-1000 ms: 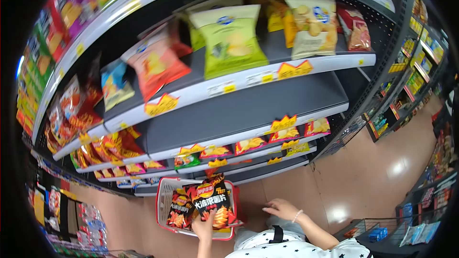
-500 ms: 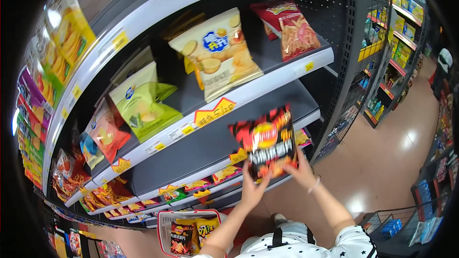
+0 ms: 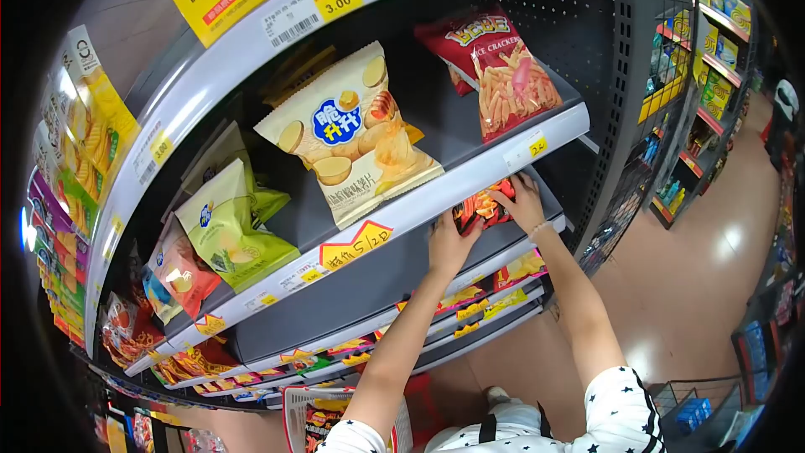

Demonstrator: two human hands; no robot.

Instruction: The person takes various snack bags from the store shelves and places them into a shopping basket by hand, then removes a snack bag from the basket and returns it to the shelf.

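Observation:
A black and red chip bag [image 3: 486,204] is at the right end of the second shelf [image 3: 352,294], its upper part hidden beneath the shelf above. My left hand [image 3: 454,243] grips the bag's near left side. On the bag's right side, my right hand [image 3: 523,205] has its fingers curled over the edge. Just above my hands, a red rice cracker bag [image 3: 517,88] leans on the upper shelf. Left of it stands a large cream chip bag [image 3: 348,138].
A green chip bag [image 3: 235,226] and a pink bag [image 3: 182,273] stand farther left. Lower shelves hold several small packets. A shopping basket [image 3: 293,419] with chip bags in it is below my left arm. A wire mesh panel [image 3: 620,184] borders the shelf's right end.
Both hands have moved the chip bag forward and up, from in front of the shelves into the second shelf's right end. The view has shifted closer to the shelves.

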